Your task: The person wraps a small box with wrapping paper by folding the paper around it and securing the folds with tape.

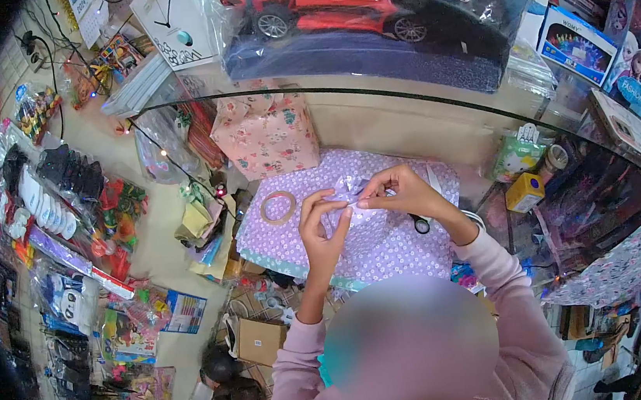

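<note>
My left hand (321, 222) and my right hand (405, 191) meet over a sheet of lilac paper with white flowers (388, 251). Thumb and finger of each hand are pinched close together at a small, pale, shiny piece (353, 206); its kind is too small to make out. The other left fingers are loosely curved. A tan roll of tape (264, 208) lies flat on the paper, left of my left hand. Just below my right wrist sits a small dark ring-shaped thing (422, 225), partly hidden, perhaps a scissors handle.
Behind the paper stands a pink floral wrapped box (265, 131). A glass shelf edge (403, 97) crosses above, carrying a bagged red toy car (339, 3). To the right is a small yellow box (524, 192). Packaged goods (127, 330) crowd the left side.
</note>
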Motion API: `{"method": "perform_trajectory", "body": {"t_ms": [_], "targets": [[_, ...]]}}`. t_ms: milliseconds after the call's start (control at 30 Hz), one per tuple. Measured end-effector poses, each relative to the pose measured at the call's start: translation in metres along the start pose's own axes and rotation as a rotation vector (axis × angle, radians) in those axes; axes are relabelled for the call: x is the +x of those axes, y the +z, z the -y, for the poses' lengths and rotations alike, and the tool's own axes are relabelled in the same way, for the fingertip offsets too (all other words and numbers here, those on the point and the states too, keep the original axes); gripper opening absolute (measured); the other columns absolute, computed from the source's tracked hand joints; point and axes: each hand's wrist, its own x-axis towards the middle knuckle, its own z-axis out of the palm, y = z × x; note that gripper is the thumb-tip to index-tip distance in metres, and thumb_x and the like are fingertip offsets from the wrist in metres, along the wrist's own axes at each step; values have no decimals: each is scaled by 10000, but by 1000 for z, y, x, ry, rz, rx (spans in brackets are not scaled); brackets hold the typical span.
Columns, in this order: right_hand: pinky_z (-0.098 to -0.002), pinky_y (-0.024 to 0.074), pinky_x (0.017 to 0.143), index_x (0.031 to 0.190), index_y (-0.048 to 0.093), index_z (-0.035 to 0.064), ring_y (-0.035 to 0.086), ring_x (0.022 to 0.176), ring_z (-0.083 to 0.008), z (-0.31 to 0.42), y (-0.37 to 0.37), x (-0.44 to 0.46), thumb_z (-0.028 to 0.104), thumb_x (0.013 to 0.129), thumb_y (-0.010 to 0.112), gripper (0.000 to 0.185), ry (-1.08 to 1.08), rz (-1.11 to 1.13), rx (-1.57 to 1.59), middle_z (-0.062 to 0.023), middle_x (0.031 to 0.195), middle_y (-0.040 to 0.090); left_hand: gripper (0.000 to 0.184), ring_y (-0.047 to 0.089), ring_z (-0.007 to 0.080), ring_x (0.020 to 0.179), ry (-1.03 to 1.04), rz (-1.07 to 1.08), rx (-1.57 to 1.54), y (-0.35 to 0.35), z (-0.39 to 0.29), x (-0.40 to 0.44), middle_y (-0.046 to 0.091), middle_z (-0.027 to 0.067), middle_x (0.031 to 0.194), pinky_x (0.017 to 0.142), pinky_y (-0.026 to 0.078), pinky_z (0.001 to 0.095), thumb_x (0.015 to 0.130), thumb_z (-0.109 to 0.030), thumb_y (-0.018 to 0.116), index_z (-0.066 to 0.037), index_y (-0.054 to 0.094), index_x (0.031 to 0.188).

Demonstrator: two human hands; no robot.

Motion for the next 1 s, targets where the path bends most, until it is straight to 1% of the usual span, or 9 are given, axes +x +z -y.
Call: {"method": "perform_trajectory", "body": {"t_ms": [200, 300, 400, 500, 600, 700, 833, 933, 1000], "targets": [[-234, 445, 654, 891, 729, 24, 568, 724, -65, 0, 0, 3, 187, 805, 753, 186, -13, 32, 26, -23, 814, 697, 119, 520, 149, 850, -45, 46, -12, -5, 0, -1, 572, 102, 1112, 764, 442, 277, 759, 38, 708, 18, 688, 875], [-231, 455, 668, 925, 729, 15, 576, 737, -66, -5, -2, 5, 197, 830, 733, 204, 159, 3, 233, -22, 834, 699, 107, 509, 139, 864, -48, 34, -32, -6, 7, -4, 563, 98, 1126, 779, 436, 265, 773, 47, 694, 26, 685, 878], [-235, 468, 685, 953, 726, 9, 585, 754, -65, -3, -10, 6, 197, 849, 714, 215, 167, 53, 198, -23, 853, 699, 92, 502, 133, 869, -66, 39, -38, -4, 7, -5, 557, 98, 1130, 785, 430, 259, 783, 45, 690, 28, 684, 873], [-216, 475, 698, 971, 713, -12, 593, 781, -63, -1, -13, 4, 130, 867, 688, 177, 108, 110, 76, -40, 880, 700, 76, 497, 128, 870, -72, 42, -36, -3, 1, -5, 558, 98, 1129, 790, 422, 260, 785, 41, 693, 23, 686, 858], [-213, 468, 668, 954, 714, -12, 581, 765, -51, -8, -14, 4, 124, 850, 707, 172, -7, 130, 38, -33, 870, 695, 87, 480, 125, 824, -72, 25, -50, 0, 0, -4, 555, 84, 1101, 757, 418, 252, 763, 39, 709, 14, 693, 845], [-211, 461, 653, 917, 713, -8, 576, 747, -45, -7, -13, 4, 124, 833, 726, 157, 88, 122, 79, -30, 849, 688, 80, 451, 120, 790, -70, 12, -22, -1, -2, -4, 535, 67, 1078, 731, 403, 246, 746, 27, 724, 9, 695, 818], [-214, 446, 621, 858, 696, -2, 551, 711, -35, -3, -8, 2, 129, 847, 712, 132, 80, 94, 40, 1, 783, 655, 64, 416, 120, 772, -66, 0, 29, -1, -4, -4, 497, 55, 1064, 711, 375, 246, 734, 2, 738, 1, 692, 778], [-228, 431, 584, 839, 688, 3, 534, 661, -43, -2, -3, 0, 133, 846, 705, 132, 48, 46, -70, 4, 735, 639, 65, 420, 129, 776, -58, 1, 88, 0, -4, -4, 485, 64, 1069, 706, 376, 260, 730, -5, 739, -5, 683, 762], [-251, 422, 549, 845, 696, 7, 535, 608, -69, -8, 1, -1, 150, 826, 712, 145, -13, -9, -86, -27, 707, 652, 70, 447, 134, 869, -94, 28, 108, -1, -3, -6, 466, 75, 1116, 781, 384, 263, 748, 1, 730, -7, 661, 751]]}}
